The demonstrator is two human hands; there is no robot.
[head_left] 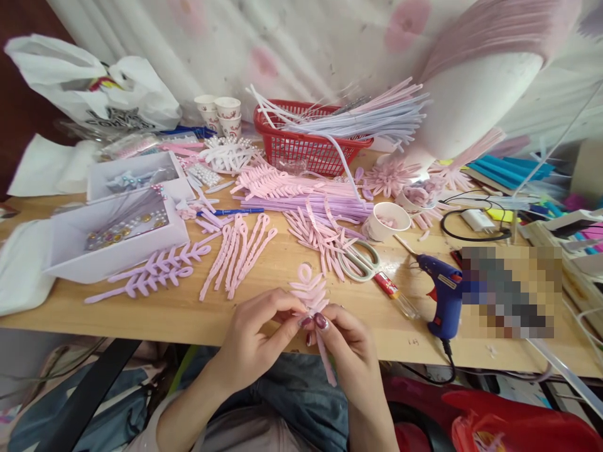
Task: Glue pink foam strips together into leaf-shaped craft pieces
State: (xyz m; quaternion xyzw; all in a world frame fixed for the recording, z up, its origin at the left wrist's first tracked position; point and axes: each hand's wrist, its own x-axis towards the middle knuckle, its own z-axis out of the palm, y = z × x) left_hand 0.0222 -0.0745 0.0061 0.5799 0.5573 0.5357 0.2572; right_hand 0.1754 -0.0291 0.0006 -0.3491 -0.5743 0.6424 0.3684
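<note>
Between my hands is a pink pipe-cleaner sprig with a loop at its tip and paired leaves along its stem. My left hand pinches it from the left, thumb and forefinger closed on the leaf bases. From the other side my right hand pinches the same spot, and the bare stem hangs down past its thumb. Further left on the table lie looped pink twisted stems and finished-looking lilac sprigs. Short pink pipe-cleaner pieces are heaped just beyond my hands.
Green-handled scissors, a lighter and a blue glue gun with its cord lie to the right. White boxes of beads stand left. A red basket of pipe cleaners and a paper cup sit behind.
</note>
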